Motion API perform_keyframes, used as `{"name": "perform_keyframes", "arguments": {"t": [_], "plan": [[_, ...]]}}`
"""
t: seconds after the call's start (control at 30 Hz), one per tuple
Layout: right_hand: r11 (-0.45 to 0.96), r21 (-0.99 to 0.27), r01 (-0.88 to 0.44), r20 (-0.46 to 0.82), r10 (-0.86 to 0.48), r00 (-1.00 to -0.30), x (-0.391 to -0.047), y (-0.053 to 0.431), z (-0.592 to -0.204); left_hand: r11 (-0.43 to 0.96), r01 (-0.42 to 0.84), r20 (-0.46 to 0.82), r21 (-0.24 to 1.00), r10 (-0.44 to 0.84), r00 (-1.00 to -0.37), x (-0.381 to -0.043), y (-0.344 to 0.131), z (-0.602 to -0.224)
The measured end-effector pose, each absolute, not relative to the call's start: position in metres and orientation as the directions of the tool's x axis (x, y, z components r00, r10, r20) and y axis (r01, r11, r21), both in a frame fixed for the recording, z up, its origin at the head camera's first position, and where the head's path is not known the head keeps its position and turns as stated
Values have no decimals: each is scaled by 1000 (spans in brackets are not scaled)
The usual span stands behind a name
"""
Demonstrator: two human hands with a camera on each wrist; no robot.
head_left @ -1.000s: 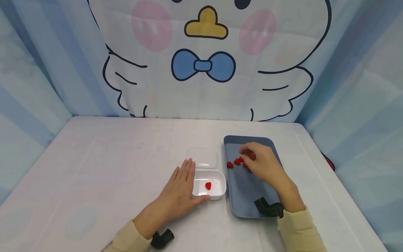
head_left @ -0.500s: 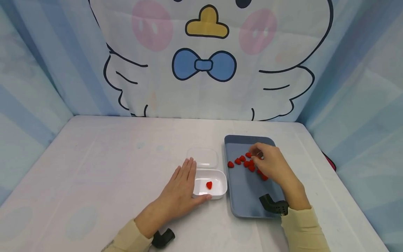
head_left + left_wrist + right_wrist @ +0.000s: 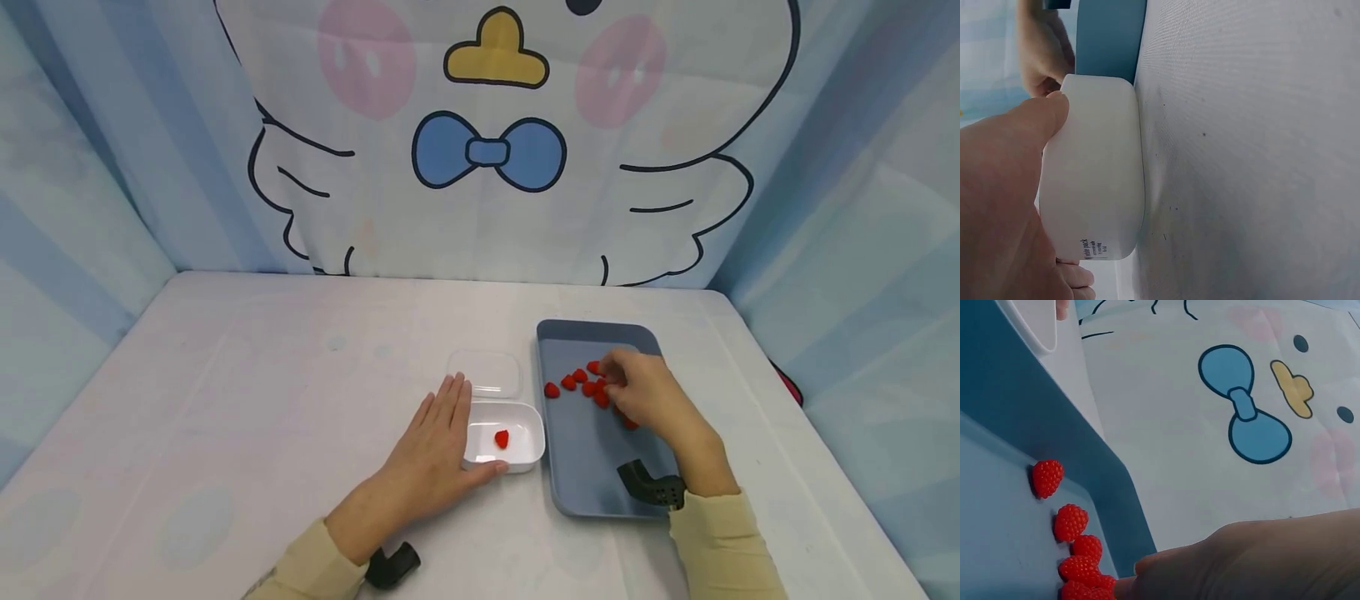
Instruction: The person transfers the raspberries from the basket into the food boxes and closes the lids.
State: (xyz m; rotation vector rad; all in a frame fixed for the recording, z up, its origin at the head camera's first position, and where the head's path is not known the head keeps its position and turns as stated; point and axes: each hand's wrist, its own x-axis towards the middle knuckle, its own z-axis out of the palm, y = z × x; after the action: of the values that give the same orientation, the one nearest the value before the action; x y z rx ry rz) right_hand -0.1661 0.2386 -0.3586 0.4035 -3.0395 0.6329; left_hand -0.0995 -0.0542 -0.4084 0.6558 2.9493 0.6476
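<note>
A white lidless plastic box (image 3: 527,454) holds one red raspberry (image 3: 502,439). My left hand (image 3: 423,454) lies along its left side, fingers straight; in the left wrist view the thumb (image 3: 1054,112) touches the rim. Right of the box, several raspberries (image 3: 1071,522) lie in a blue-grey tray (image 3: 592,483). My right hand (image 3: 652,396) reaches over the tray, fingers bent, fingertips right at the raspberry cluster. In the right wrist view a fingertip (image 3: 1124,587) meets a raspberry (image 3: 1104,582); I cannot tell whether it is pinched. The hand hides part of the cluster.
A clear plastic lid (image 3: 487,373) lies flat behind the white box. The tray stands close to the box's right side. Printed curtains (image 3: 480,225) hang at the back and sides of the white table (image 3: 247,400).
My right hand first shifted right across the raspberries, then its fingertips lowered and drew together by the cluster. The left hand stays at the box, and the single raspberry stays inside.
</note>
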Motion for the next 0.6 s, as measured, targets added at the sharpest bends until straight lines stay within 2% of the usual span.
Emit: {"name": "perform_keyframes", "arguments": {"t": [0.6], "plan": [[923,-333,-192,-28,-214,-977,-165,220,-363,826,382,36,416,405,-914,-100,-54,-407]]}}
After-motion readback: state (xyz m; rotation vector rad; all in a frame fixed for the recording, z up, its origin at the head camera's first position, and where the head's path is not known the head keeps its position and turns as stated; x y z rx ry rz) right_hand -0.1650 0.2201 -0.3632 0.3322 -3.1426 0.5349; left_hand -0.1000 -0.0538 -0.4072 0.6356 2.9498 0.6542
